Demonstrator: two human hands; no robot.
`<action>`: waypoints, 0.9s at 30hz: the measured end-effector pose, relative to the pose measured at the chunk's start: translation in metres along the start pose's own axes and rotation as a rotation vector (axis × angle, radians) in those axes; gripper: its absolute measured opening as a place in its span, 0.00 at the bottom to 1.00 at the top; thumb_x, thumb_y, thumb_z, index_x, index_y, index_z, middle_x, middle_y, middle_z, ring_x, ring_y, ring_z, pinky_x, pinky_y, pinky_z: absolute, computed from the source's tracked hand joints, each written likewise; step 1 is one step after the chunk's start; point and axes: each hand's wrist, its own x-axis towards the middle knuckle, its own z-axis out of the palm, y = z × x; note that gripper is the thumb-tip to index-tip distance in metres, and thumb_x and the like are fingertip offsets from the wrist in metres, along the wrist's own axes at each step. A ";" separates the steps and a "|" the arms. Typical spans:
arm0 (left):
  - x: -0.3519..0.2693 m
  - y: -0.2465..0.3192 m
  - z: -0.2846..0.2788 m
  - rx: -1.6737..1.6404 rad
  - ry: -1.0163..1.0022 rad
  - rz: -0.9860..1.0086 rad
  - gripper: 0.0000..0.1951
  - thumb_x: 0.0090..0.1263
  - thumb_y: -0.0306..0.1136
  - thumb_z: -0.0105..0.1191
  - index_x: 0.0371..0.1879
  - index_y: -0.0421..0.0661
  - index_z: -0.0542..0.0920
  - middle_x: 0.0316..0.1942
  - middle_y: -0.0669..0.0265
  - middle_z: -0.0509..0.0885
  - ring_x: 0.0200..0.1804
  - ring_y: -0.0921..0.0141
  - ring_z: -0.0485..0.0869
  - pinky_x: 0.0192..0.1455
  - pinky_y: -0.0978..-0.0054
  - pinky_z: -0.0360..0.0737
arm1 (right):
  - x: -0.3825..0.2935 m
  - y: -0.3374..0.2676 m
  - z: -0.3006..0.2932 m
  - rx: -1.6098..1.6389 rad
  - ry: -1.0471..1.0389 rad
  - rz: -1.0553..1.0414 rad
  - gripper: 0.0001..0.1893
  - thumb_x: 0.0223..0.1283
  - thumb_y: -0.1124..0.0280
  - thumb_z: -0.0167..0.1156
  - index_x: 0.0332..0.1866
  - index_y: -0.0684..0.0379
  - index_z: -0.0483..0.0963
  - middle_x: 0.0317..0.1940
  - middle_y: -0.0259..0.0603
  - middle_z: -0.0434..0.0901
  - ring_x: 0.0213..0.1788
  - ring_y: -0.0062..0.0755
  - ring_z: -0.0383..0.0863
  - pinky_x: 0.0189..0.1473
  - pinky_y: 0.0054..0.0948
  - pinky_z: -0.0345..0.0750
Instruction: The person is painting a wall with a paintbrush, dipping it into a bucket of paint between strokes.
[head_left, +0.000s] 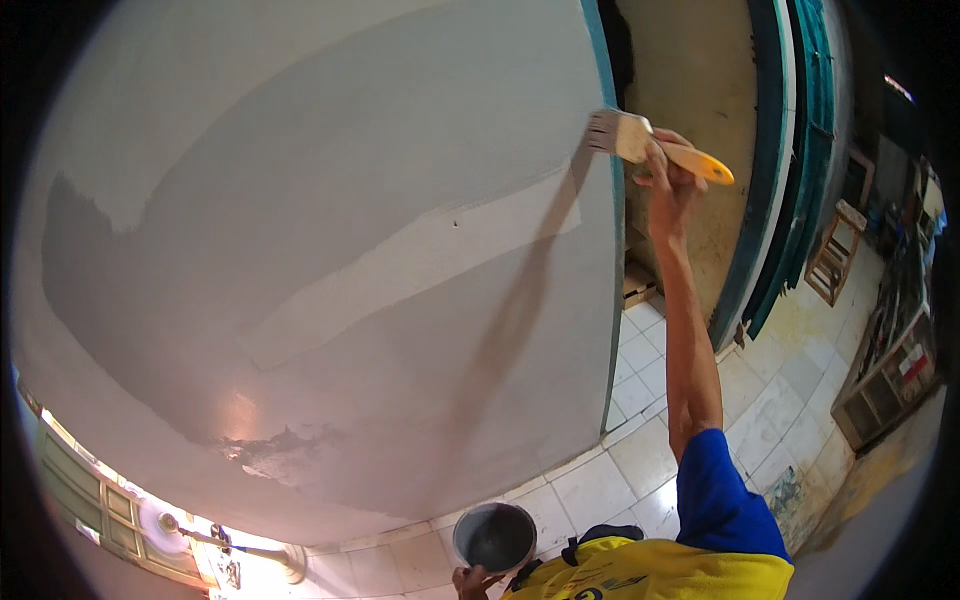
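Note:
A wide flat paintbrush (634, 138) with a yellow-orange handle is gripped in my right hand (675, 169), its bristles against the wall near the blue-green edge. My left hand (474, 581), low in the picture, holds the rim of a dark round bucket (495, 537); what is inside looks dark and cannot be told clearly. Before me the wall (390, 150) has darker grey areas and a paler band running across it. A rough, flaking patch (277, 454) shows low on the wall. The shadow of my arm and brush falls across the surface.
Right of the wall's edge is an opening with a tiled floor (641, 356). Farther right are a green curtain (814, 135), a wooden stool (834, 259) and a wooden cabinet (885, 375) holding clutter. At lower left stands a pedestal fan (169, 523) beside panelled doors (112, 510).

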 end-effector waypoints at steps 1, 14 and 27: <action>0.003 0.006 0.013 -0.011 -0.008 0.004 0.14 0.55 0.20 0.57 0.30 0.30 0.65 0.28 0.54 0.74 0.33 0.59 0.83 0.45 0.49 0.88 | -0.001 -0.001 -0.004 -0.036 0.096 -0.050 0.09 0.62 0.72 0.62 0.46 0.57 0.78 0.44 0.35 0.80 0.40 0.24 0.82 0.35 0.24 0.82; 0.010 0.026 0.038 -0.133 0.108 -0.076 0.14 0.66 0.29 0.56 0.39 0.30 0.69 0.34 0.54 0.77 0.33 0.58 0.83 0.37 0.59 0.90 | -0.064 0.012 0.009 0.204 -0.222 -0.066 0.08 0.63 0.78 0.60 0.46 0.57 0.76 0.45 0.30 0.79 0.44 0.19 0.78 0.39 0.20 0.79; 0.003 0.029 0.001 0.908 -0.082 0.546 0.16 0.50 0.37 0.71 0.18 0.44 0.74 0.19 0.64 0.73 0.25 0.65 0.74 0.30 0.65 0.69 | -0.130 -0.022 0.042 -0.267 -0.515 -0.362 0.13 0.51 0.81 0.63 0.42 0.56 0.78 0.41 0.41 0.79 0.44 0.39 0.79 0.41 0.32 0.77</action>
